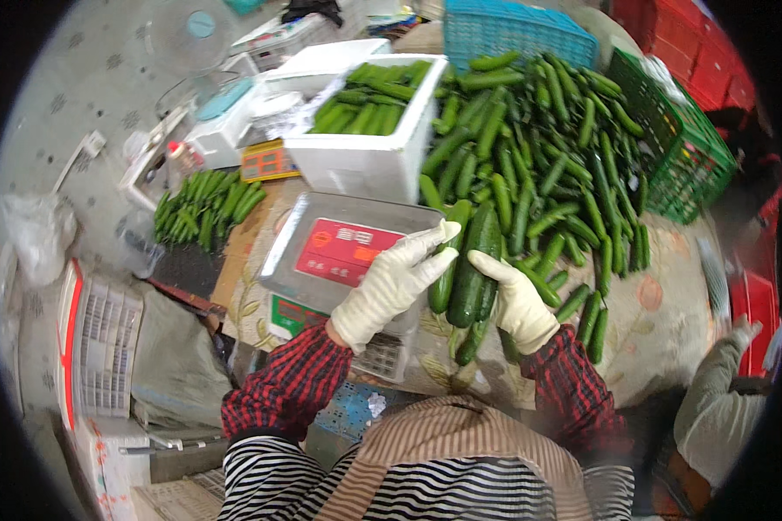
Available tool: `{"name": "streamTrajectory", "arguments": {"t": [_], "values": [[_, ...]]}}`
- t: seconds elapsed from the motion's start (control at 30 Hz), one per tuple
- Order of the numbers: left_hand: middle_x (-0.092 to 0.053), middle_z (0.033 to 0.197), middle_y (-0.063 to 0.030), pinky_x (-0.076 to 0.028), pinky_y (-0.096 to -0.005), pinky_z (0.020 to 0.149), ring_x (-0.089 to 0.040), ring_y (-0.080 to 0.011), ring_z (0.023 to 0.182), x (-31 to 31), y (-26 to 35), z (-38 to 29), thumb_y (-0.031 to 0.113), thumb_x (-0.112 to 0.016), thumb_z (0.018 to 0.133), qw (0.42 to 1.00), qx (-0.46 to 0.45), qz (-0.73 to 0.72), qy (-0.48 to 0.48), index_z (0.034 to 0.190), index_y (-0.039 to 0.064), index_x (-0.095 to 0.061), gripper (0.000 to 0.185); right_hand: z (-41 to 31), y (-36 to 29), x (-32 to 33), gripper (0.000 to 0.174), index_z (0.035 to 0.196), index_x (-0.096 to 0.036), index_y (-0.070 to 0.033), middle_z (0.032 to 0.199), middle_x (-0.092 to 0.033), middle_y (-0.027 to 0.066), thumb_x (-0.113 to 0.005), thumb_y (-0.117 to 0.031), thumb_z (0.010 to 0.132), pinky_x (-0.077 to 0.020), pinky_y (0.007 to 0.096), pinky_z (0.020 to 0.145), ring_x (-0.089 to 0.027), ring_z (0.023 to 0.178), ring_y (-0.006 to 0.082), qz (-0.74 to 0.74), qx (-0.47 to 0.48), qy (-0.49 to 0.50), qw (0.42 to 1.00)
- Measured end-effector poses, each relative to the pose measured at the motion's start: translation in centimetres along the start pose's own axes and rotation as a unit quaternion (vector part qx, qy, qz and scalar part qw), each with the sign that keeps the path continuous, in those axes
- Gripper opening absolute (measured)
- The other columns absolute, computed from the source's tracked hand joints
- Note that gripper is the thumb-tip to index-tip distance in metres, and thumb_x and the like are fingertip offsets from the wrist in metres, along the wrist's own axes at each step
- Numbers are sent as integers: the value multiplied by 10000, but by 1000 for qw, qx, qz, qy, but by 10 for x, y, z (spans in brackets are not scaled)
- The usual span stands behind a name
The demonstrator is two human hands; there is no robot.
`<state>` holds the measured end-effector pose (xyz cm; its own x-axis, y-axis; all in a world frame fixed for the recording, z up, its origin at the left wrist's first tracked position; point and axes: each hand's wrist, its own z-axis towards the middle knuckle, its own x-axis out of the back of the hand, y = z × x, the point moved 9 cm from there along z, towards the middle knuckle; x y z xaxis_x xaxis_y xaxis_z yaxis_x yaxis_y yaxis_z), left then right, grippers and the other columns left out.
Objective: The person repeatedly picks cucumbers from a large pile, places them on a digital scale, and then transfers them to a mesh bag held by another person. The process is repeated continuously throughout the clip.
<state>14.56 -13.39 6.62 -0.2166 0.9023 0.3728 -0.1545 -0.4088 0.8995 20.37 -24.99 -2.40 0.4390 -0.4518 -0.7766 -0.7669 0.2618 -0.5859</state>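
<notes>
My left hand [391, 280], in a pale rubber glove, reaches over the right part of a digital scale with a metal pan [283, 254]. Its fingers and thumb are straight and apart, with the tips over a light green cucumber [440, 290]. My right hand [524, 306], gloved too, has its thumb on a large dark green cucumber [469, 286]; its other fingers are hidden beneath. Another cucumber [472, 345] shows under that one. Beyond both hands spreads a heap of loose cucumbers [495, 150] on a flower-patterned cloth [651, 306].
A white foam box [358, 163] of stacked cucumbers stands behind the scale. More cucumbers [205, 205] lie at the left. A blue crate [515, 32] and a green crate [697, 150] border the heap. Another person's arm [710, 371] is at the right.
</notes>
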Motion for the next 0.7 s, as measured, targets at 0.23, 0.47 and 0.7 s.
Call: {"name": "streamTrajectory", "arguments": {"t": [0.23, 0.47, 0.7], "values": [[-655, 1244, -222, -482, -355, 1009, -624, -300, 1179, 73, -108, -1, 225, -677, 923, 985, 136, -82, 62, 1330, -55, -567, 506, 111, 26, -41, 495, 1244, -620, 10, 1065, -715, 92, -697, -372, 939, -544, 315, 799, -683, 926, 162, -353, 43, 134, 925], [-560, 1379, -252, -423, -362, 1084, -536, -305, 1301, 99, -136, -23, 381, -672, 935, 972, 129, 175, 86, 1406, -56, -493, 667, 117, 1, -73, 799, 826, -737, 40, 823, -692, 273, -399, -676, 933, -524, 464, 832, -687, 854, 421, -837, 72, 123, 528], [-709, 1186, -103, -508, -247, 879, -659, -135, 1029, 139, -115, -58, 370, -631, 982, 981, 110, 70, 145, 1267, 22, -662, 451, 91, -24, -65, 678, 813, -716, 26, 786, -676, 275, -486, -596, 950, -523, 479, 764, -678, 799, 421, -843, 121, 165, 497]]}}
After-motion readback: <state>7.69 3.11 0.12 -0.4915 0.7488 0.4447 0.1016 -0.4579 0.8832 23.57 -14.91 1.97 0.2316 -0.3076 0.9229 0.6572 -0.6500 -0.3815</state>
